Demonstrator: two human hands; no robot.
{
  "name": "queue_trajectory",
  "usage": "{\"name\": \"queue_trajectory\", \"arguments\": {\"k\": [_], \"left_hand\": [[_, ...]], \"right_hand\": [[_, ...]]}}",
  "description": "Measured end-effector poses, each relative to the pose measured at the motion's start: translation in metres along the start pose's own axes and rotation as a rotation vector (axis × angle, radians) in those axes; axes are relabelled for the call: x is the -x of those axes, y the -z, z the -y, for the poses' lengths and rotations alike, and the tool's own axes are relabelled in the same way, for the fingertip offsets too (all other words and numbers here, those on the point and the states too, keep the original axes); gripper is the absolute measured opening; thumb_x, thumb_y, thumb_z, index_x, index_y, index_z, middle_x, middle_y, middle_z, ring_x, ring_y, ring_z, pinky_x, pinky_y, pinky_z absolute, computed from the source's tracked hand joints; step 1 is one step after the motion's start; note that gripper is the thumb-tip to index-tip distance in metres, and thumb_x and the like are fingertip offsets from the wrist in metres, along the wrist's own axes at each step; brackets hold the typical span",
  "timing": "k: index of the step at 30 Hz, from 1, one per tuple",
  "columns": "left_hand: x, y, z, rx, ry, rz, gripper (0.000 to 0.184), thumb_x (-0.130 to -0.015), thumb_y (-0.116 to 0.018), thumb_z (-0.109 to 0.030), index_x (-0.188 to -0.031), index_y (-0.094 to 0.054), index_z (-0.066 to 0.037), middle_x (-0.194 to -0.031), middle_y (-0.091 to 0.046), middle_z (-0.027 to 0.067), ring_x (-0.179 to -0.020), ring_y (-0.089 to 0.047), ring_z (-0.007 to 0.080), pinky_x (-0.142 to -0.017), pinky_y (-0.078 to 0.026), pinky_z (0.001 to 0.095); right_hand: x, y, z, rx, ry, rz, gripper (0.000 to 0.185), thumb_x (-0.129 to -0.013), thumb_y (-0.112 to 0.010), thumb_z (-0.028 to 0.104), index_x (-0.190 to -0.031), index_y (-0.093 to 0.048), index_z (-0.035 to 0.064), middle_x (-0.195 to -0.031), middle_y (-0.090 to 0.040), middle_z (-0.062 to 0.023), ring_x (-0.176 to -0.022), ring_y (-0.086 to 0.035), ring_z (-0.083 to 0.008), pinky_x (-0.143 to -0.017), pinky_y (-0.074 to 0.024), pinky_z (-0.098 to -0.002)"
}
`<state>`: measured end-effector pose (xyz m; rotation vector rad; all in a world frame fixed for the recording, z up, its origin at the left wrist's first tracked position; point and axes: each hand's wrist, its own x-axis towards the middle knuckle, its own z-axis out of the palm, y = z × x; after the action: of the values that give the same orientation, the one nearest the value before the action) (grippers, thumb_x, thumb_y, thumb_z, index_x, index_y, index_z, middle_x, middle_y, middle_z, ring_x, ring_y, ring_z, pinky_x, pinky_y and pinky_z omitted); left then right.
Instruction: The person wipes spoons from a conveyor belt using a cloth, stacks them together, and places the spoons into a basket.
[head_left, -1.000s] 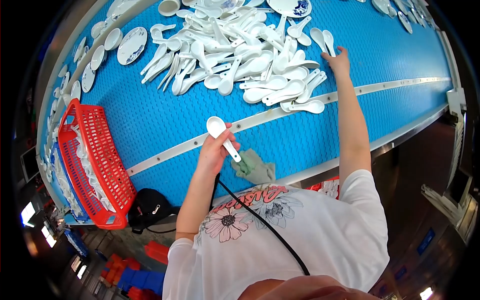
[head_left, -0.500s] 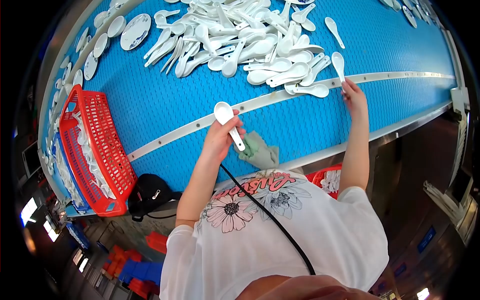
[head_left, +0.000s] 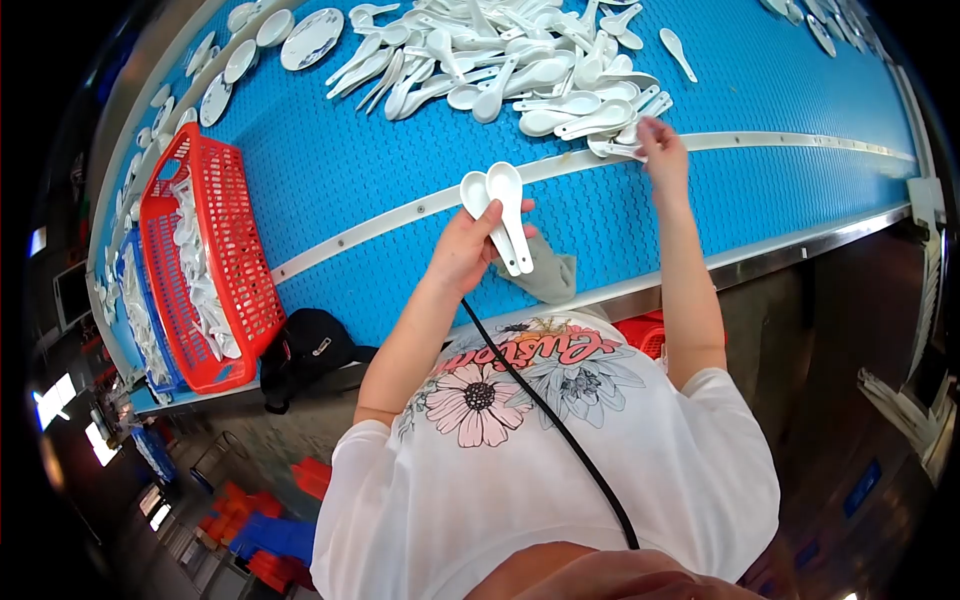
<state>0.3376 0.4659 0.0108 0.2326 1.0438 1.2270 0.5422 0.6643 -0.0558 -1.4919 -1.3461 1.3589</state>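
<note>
Two white spoons (head_left: 507, 195) lie side by side, bowls up, in my left hand (head_left: 475, 245), whose thumb presses on them. My right hand (head_left: 662, 155) is at the right end of a large heap of white spoons (head_left: 520, 70), its bent fingers at the handle of a spoon on the heap's near edge. Whether the fingers grip that handle is hard to make out. One loose spoon (head_left: 678, 53) lies to the right of the heap. Behind my left hand, a grey-green cloth (head_left: 548, 272) lies on the blue surface.
A red basket (head_left: 235, 240) with white spoons stands at the left, beside a blue basket (head_left: 150, 325). A black bag (head_left: 315, 350) sits near the table edge. Plates and bowls (head_left: 312, 40) line the back left. A metal strip (head_left: 385, 223) crosses the blue surface.
A second spoon, earlier held by my right hand, is now in my left hand with the first. My right hand has moved left to the heap's edge. The view has shifted.
</note>
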Motion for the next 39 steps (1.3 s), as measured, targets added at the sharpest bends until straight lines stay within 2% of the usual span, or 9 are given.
{"name": "queue_trajectory", "arguments": {"k": [3, 6, 7, 14, 22, 29, 34, 38, 39], "left_hand": [[0.013, 0.006, -0.001, 0.061, -0.027, -0.009, 0.041, -0.091, -0.041, -0.026, -0.122, -0.034, -0.001, -0.111, -0.053, 0.0167, -0.086, -0.06, 0.0243, -0.073, -0.052, 0.0348], [0.026, 0.011, -0.001, 0.098, -0.044, -0.008, 0.039, -0.09, -0.044, -0.027, -0.12, -0.038, -0.003, -0.106, -0.056, 0.0141, -0.082, -0.061, 0.0215, -0.068, -0.053, 0.0327], [0.029, 0.014, 0.0, 0.119, -0.053, -0.009, 0.039, -0.089, -0.044, -0.027, -0.12, -0.038, -0.003, -0.106, -0.056, 0.0142, -0.081, -0.062, 0.0216, -0.067, -0.053, 0.0324], [0.045, 0.023, -0.002, 0.175, -0.123, -0.01, 0.04, -0.089, -0.045, -0.027, -0.121, -0.037, -0.003, -0.106, -0.056, 0.0153, -0.081, -0.061, 0.0222, -0.071, -0.052, 0.0326], [0.069, 0.012, -0.001, 0.219, -0.142, 0.049, 0.047, -0.091, -0.035, -0.035, -0.125, -0.032, -0.004, -0.111, -0.052, 0.0205, -0.083, -0.061, 0.0264, -0.072, -0.052, 0.0355], [0.099, 0.013, 0.006, 0.252, -0.186, 0.064, 0.05, -0.091, -0.034, -0.04, -0.127, -0.031, -0.005, -0.113, -0.05, 0.021, -0.084, -0.06, 0.0284, -0.072, -0.051, 0.0367], [0.115, 0.02, 0.011, 0.238, -0.225, 0.082, 0.051, -0.091, -0.032, -0.041, -0.126, -0.032, -0.005, -0.111, -0.052, 0.0189, -0.085, -0.06, 0.0272, -0.073, -0.051, 0.0362], [0.131, 0.037, 0.011, 0.23, -0.276, 0.032, 0.042, -0.087, -0.045, -0.019, -0.125, -0.033, -0.003, -0.111, -0.052, 0.0197, -0.083, -0.061, 0.0267, -0.072, -0.051, 0.036], [0.137, 0.04, 0.007, 0.243, -0.289, 0.032, 0.044, -0.084, -0.049, -0.012, -0.125, -0.033, -0.002, -0.112, -0.052, 0.0203, -0.082, -0.061, 0.027, -0.072, -0.052, 0.0361]], "right_hand": [[-0.02, -0.006, 0.006, 0.038, -0.2, -0.025, 0.032, -0.077, -0.064, 0.02, -0.103, -0.057, 0.0035, -0.084, -0.061, -0.0046, -0.067, -0.059, -0.0114, -0.051, -0.0412, -0.0211], [-0.023, -0.004, -0.001, -0.069, -0.25, 0.066, 0.035, -0.078, -0.062, 0.021, -0.108, -0.054, 0.0041, -0.086, -0.06, -0.0032, -0.071, -0.059, -0.0105, -0.056, -0.0431, -0.0194], [-0.023, -0.002, -0.005, -0.122, -0.253, 0.05, 0.031, -0.077, -0.061, 0.012, -0.105, -0.054, -0.0001, -0.088, -0.061, -0.0077, -0.072, -0.061, -0.0139, -0.058, -0.048, -0.0217], [0.027, 0.019, -0.006, -0.456, -0.249, 0.058, 0.031, -0.079, -0.059, 0.007, -0.107, -0.049, -0.002, -0.091, -0.059, -0.0096, -0.08, -0.061, -0.017, -0.061, -0.0507, -0.0228], [0.085, 0.048, -0.004, -0.935, -0.376, 0.385, 0.027, -0.083, -0.052, 0.004, -0.109, -0.045, 0.002, -0.098, -0.057, -0.0117, -0.09, -0.059, -0.0204, -0.068, -0.0534, -0.0246], [0.12, 0.05, -0.012, -1.077, -0.317, 0.548, 0.028, -0.084, -0.05, 0.003, -0.111, -0.046, 0.0066, -0.103, -0.055, -0.0099, -0.094, -0.057, -0.0214, -0.072, -0.0535, -0.0268], [0.138, 0.048, -0.01, -1.092, -0.284, 0.625, 0.028, -0.084, -0.05, 0.007, -0.112, -0.047, 0.0069, -0.106, -0.055, -0.0095, -0.092, -0.058, -0.0207, -0.065, -0.0525, -0.0255], [0.15, 0.055, -0.028, -1.102, -0.271, 0.526, 0.026, -0.086, -0.047, 0.014, -0.111, -0.047, 0.0059, -0.109, -0.055, -0.012, -0.087, -0.058, -0.0204, -0.059, -0.0495, -0.0226], [0.158, 0.057, -0.035, -1.077, -0.315, 0.372, 0.027, -0.086, -0.049, 0.016, -0.111, -0.048, 0.0056, -0.113, -0.053, -0.0122, -0.09, -0.057, -0.0208, -0.06, -0.0497, -0.0233]]}}
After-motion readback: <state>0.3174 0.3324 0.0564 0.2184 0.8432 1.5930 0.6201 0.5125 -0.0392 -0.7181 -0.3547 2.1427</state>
